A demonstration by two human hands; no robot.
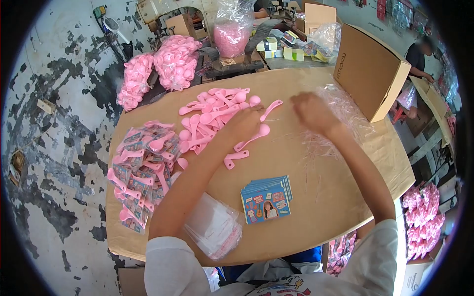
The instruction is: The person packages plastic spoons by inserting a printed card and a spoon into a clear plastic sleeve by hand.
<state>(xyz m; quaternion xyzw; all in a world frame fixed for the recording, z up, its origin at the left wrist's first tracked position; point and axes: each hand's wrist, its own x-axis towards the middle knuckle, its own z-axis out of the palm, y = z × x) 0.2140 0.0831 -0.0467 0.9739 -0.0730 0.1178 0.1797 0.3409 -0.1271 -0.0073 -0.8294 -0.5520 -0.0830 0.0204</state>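
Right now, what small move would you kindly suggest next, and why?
Perhaps lift one pink scoop from the pile with the left hand: that hand is at the pile's right edge, while the right hand is away by the clear plastic strips. I can't see its grip.

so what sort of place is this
Probably a small packing workshop: loose pink plastic scoops lie heaped on a large brown-topped table, beside a pile of clear printed packets with pink scoops, and bulging clear plastic bags of pink pieces sit beyond.
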